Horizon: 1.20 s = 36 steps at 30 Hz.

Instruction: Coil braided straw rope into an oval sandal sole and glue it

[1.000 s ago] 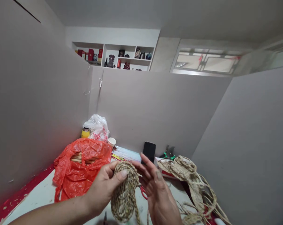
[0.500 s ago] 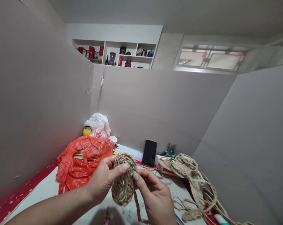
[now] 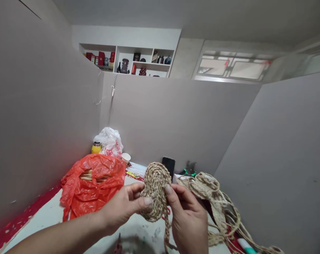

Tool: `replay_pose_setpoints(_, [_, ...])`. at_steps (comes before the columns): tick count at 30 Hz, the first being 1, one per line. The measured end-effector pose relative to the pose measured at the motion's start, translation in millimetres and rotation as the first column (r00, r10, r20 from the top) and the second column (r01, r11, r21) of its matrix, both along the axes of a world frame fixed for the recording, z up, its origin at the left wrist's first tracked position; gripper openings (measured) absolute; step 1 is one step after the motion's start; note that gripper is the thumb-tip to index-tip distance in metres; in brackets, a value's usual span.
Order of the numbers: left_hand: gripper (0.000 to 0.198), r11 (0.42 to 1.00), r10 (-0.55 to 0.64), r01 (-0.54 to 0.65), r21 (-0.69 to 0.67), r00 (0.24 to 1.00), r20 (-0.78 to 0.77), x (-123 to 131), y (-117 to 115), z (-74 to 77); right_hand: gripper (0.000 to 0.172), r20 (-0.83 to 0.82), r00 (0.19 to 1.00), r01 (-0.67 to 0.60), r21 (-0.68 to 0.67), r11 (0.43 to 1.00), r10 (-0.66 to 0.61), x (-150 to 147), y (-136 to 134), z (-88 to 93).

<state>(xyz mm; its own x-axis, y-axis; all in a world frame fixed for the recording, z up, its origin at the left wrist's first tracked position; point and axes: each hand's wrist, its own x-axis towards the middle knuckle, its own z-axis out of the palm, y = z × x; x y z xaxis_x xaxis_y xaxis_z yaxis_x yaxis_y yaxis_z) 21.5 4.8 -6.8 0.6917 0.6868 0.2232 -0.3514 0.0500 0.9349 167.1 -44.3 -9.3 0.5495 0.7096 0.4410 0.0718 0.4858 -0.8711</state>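
Note:
Both my hands hold up an oval coil of braided straw rope [image 3: 155,188] above the table. My left hand [image 3: 125,206] pinches its left edge with thumb and fingers. On the coil's right edge my right hand [image 3: 188,217] grips with the thumb pressed to the front. A loose braided tail [image 3: 166,231] hangs down from the coil between my hands.
An orange plastic bag [image 3: 92,187] with sticks inside lies at the left. Behind it are a white bag [image 3: 109,142], a yellow jar [image 3: 96,148] and a paper cup [image 3: 126,157]. A black phone [image 3: 170,164] leans on the partition. More braided straw [image 3: 215,197] is piled at the right.
The coil has been lifted and turned more upright, now facing me. My right hand went from open fingers to gripping the coil's right edge.

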Motion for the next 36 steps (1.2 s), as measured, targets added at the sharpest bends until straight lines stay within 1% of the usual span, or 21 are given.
replay_pose_setpoints(2, [0.037,0.999,-0.047,0.046,-0.026,0.998,-0.040,1.0,-0.1,-4.6,0.023,0.002,0.999,-0.051,-0.045,0.998,0.051,1.9,1.4,0.9])
replay_pose_setpoints(4, [0.036,0.998,-0.051,0.048,-0.048,0.997,-0.060,1.3,0.1,-7.3,0.024,0.020,0.994,-0.109,-0.087,0.990,0.111,3.2,1.3,1.2])
replay_pose_setpoints(8, [0.030,0.999,0.006,-0.007,-0.053,1.000,-0.016,-0.2,1.8,-5.4,0.028,0.121,0.970,-0.194,-0.144,0.970,0.211,4.1,-2.7,1.0])
replay_pose_setpoints(12, [0.025,0.999,0.038,-0.038,-0.019,0.999,0.024,-2.6,5.7,-2.9,0.033,0.218,0.945,-0.208,-0.174,0.963,0.243,5.4,-5.5,1.1])
replay_pose_setpoints(15, [0.024,0.999,0.038,-0.037,-0.037,0.999,0.033,-3.0,7.4,-4.5,0.037,0.299,0.901,-0.263,-0.202,0.944,0.315,10.7,-3.5,2.6])
replay_pose_setpoints(17, [0.024,0.996,0.042,-0.039,-0.080,0.998,0.045,-2.3,7.0,-5.5,0.039,0.370,0.857,-0.293,-0.221,0.930,0.358,16.3,-0.7,2.9])
replay_pose_setpoints(18, [0.024,0.993,0.045,-0.040,-0.113,0.998,0.050,-1.7,6.4,-5.7,0.037,0.425,0.843,-0.269,-0.198,0.943,0.330,19.3,0.7,2.3])
replay_pose_setpoints(19, [0.023,0.987,0.043,-0.034,-0.155,0.998,0.053,-1.0,5.5,-5.7,0.033,0.492,0.832,-0.215,-0.141,0.966,0.257,22.0,1.9,1.0])
replay_pose_setpoints(20, [0.023,0.980,0.030,-0.019,-0.200,0.998,0.053,-0.3,4.5,-5.6,0.027,0.557,0.818,-0.138,-0.049,0.989,0.141,24.5,2.8,-0.8])
replay_pose_setpoints(21, [0.023,0.970,0.005,0.008,-0.245,0.999,0.051,0.4,3.4,-5.5,0.020,0.609,0.793,-0.056,0.059,0.997,0.008,26.4,3.5,-3.2])
replay_pose_setpoints(22, [0.023,0.958,-0.032,0.045,-0.283,0.998,0.050,1.0,2.4,-5.6,0.014,0.645,0.756,0.010,0.165,0.986,-0.115,27.9,3.8,-5.8])
replay_pose_setpoints(23, [0.023,0.945,-0.078,0.090,-0.314,0.996,0.050,1.6,1.3,-5.9,0.010,0.677,0.706,0.043,0.253,0.966,-0.209,29.0,3.9,-8.6])
replay_pose_setpoints(24, [0.024,0.931,-0.126,0.137,-0.337,0.991,0.054,2.0,0.5,-6.4,0.009,0.710,0.654,0.041,0.309,0.950,-0.260,29.9,4.0,-11.4])
replay_pose_setpoints(26, [0.027,0.906,-0.194,0.210,-0.366,0.978,0.082,2.6,-0.3,-7.9,0.010,0.777,0.561,-0.019,0.358,0.934,-0.286,31.3,4.3,-16.4])
replay_pose_setpoints(27, [0.029,0.899,-0.205,0.228,-0.375,0.974,0.100,2.7,-0.1,-8.6,0.012,0.801,0.526,-0.054,0.366,0.929,-0.286,32.1,4.7,-18.7])
replay_pose_setpoints(29, [0.030,0.898,-0.180,0.217,-0.382,0.975,0.130,2.5,1.6,-9.5,0.017,0.836,0.485,-0.115,0.351,0.929,-0.256,34.0,6.0,-22.5])
replay_pose_setpoints(31, [0.027,0.917,-0.095,0.146,-0.372,0.984,0.151,1.8,4.6,-9.2,0.023,0.857,0.461,-0.148,0.331,0.932,-0.231,35.9,7.2,-25.3])
replay_pose_setpoints(32, [0.026,0.929,-0.045,0.100,-0.357,0.986,0.160,1.4,6.2,-8.7,0.025,0.857,0.464,-0.143,0.322,0.936,-0.224,36.6,7.2,-26.1])
replay_pose_setpoints(33, [0.025,0.941,0.003,0.054,-0.334,0.986,0.169,0.9,7.6,-8.1,0.025,0.848,0.484,-0.117,0.308,0.944,-0.217,37.0,6.7,-26.2])
replay_pose_setpoints(35, [0.025,0.960,0.076,-0.026,-0.278,0.982,0.172,0.1,9.1,-7.1,0.015,0.794,0.574,-0.015,0.256,0.967,-0.201,36.5,3.5,-24.2])
replay_pose_setpoints(36, [0.026,0.968,0.098,-0.056,-0.246,0.982,0.162,-0.1,9.1,-7.0,0.014,0.754,0.630,0.034,0.217,0.976,-0.189,35.5,0.7,-22.0])
